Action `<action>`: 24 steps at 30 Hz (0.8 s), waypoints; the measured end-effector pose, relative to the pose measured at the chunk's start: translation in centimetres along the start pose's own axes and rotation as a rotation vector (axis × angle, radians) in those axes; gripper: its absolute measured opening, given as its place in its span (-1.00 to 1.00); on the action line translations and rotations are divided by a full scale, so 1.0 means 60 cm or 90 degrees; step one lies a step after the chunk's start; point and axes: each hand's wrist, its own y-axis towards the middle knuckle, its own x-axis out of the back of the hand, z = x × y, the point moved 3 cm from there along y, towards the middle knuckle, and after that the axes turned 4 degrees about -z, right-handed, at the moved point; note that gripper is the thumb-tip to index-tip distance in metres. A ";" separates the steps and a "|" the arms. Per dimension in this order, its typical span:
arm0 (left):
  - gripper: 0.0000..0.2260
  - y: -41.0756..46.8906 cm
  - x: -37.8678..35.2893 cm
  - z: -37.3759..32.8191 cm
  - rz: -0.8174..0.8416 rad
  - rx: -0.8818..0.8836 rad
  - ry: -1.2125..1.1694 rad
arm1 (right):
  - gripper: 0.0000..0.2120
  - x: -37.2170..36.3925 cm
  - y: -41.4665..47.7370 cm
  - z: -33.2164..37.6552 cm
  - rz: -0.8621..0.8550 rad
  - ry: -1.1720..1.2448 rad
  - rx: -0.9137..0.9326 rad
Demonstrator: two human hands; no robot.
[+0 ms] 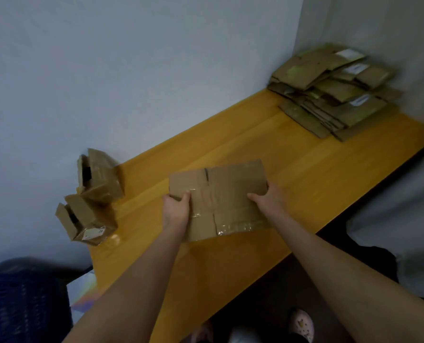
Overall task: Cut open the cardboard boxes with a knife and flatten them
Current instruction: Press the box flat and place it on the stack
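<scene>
Plain domestic room suggested, yellow wooden table (305, 169) set against bare grey walls (107, 70) beyond the left hand (176, 209), slippered foot (302, 323) seen below the right hand (267, 200)

**A:** Centre stage, the flat box (221, 194): brown card, collapsed, flaps spread, glossy clear tape along its seams, a slit between two top flaps.

**B:** It's low over the middle of the surface (280, 149). Resting on it or just clear of it, I can't tell.

**A:** Left end now, two not flattened. The far box (99, 177) has an open end, its flaps splayed. The near box (85, 219) is just beside it, tilted, open too, with a white label on its side.

**B:** Far right corner, the stack (334, 95): many flattened boxes piled unevenly, several showing white labels.
</scene>
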 end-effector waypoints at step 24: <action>-0.64 -0.061 -0.501 -0.464 0.040 -0.067 -0.047 | -0.34 0.480 0.477 0.106 -0.107 -0.089 0.121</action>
